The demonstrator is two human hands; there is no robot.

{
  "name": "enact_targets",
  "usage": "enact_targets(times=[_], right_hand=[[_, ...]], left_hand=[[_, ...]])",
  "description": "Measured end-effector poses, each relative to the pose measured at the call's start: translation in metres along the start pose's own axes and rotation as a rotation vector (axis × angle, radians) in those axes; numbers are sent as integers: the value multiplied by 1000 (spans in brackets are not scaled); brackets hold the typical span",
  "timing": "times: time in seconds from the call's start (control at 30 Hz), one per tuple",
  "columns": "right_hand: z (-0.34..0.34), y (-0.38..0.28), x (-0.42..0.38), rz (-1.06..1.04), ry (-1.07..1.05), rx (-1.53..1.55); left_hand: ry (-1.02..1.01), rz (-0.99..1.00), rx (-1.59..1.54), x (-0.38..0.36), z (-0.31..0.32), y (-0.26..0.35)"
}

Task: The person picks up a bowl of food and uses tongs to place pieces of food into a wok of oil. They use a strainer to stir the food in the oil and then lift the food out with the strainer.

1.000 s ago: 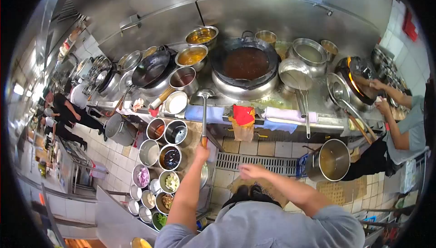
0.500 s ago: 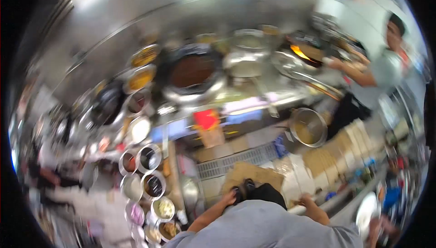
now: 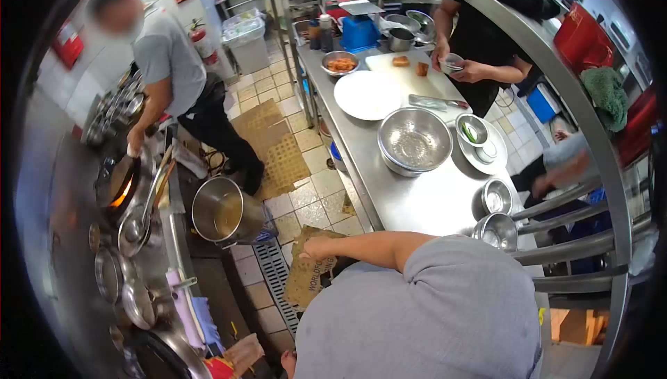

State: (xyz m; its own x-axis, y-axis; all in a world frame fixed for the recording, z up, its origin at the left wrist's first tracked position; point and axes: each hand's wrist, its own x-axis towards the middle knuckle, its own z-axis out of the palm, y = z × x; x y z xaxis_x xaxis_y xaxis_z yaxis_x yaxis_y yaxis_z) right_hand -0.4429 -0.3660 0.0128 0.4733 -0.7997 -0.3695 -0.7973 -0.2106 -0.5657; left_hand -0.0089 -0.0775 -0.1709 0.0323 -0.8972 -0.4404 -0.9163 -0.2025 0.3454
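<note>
My right hand (image 3: 317,247) hangs low in front of my grey shirt, over a brown floor mat of cardboard (image 3: 314,268) with printed letters. Its fingers look loosely curled, and nothing shows in them. Only a sliver of my left hand (image 3: 288,362) appears at the lower edge, beside my shirt; its fingers are mostly hidden. Near it lie a red packet (image 3: 219,368) and a tan piece (image 3: 244,352) on the stove's front edge. A large steel pot (image 3: 217,211) with liquid inside stands on the left, beyond my right hand.
A steel worktable (image 3: 431,205) bears a mixing bowl (image 3: 415,141), a white plate (image 3: 368,95) and a knife (image 3: 438,102). Across it, a person in black holds a small clear container (image 3: 452,63). On the left, another person works a wok (image 3: 117,183) over flame. A floor drain (image 3: 274,275) runs between.
My view has swung right, from the stove line to the worktable. My left hand has slid to the lower edge, and my right hand now sits left of my torso.
</note>
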Motion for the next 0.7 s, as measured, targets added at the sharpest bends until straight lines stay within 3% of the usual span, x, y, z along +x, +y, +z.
enact_targets(times=[0.03, 0.07, 0.13, 0.2, 0.27, 0.33, 0.43, 0.53, 0.6, 0.63, 0.67, 0.7], right_hand=[[4, 13, 4, -3, 23, 40], [7, 26, 9, -7, 47, 76], [6, 51, 16, -15, 54, 70], [10, 73, 14, -9, 53, 80], [11, 84, 11, 9, -132, 24], [8, 84, -1, 32, -59, 100], [-9, 91, -15, 56, 79, 240], [-4, 104, -13, 113, 90, 390], [-11, 110, -19, 283, 71, 896], [-18, 107, -25, 271, 71, 884], [-29, 102, -34, 328, 127, 1063], [-36, 102, -41, 390, 184, 1244]], left_hand=[[124, -492, -426, 9, -9, 20], [118, -484, -416, 24, -20, 40], [33, -515, -939, 64, -21, 71], [-102, -303, -807, 109, -10, 97], [-219, -50, -626, 149, 9, 121], [-316, 179, -533, 187, 27, 158], [-428, 352, -486, 198, 19, 230], [-431, 430, -388, 213, -1, 234], [-396, 481, -334, 229, -6, 227], [-372, 507, -314, 242, -7, 226], [-373, 568, 53, 275, 5, 205], [-362, 489, -59, 269, -15, 196]])
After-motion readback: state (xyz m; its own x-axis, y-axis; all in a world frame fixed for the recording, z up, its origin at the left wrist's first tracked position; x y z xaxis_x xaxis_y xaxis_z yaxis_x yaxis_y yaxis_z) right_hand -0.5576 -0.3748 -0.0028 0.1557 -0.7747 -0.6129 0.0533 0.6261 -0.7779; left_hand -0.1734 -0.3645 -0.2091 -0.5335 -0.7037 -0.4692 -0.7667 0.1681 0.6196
